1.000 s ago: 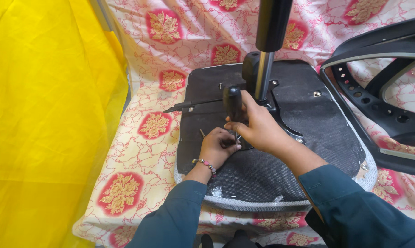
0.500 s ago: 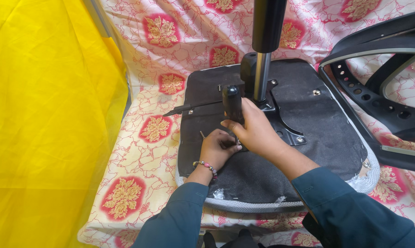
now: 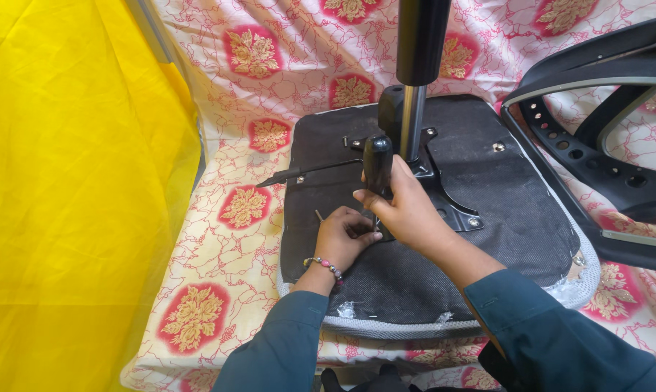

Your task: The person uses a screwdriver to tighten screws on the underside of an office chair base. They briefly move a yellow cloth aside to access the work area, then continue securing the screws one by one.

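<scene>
An upturned office chair seat [image 3: 509, 218] with a black fabric underside lies on a patterned cloth. A black metal bracket [image 3: 455, 207] and a gas-lift column [image 3: 415, 87] stand up from its middle. My right hand [image 3: 408, 207] grips the black handle of a screwdriver [image 3: 377, 165], held upright with its tip down on the seat near the bracket's front corner. My left hand [image 3: 342, 236] pinches at the screwdriver's tip, fingers closed around something small that I cannot make out. A thin black lever [image 3: 306, 173] sticks out to the left of the mechanism.
A black plastic chair back frame [image 3: 596, 145] lies at the right. Yellow fabric [image 3: 74, 196] hangs along the left side. The red and cream floral cloth [image 3: 248, 145] covers the surface under the seat.
My right hand has shifted slightly on the screwdriver handle. My left hand stays at the tip.
</scene>
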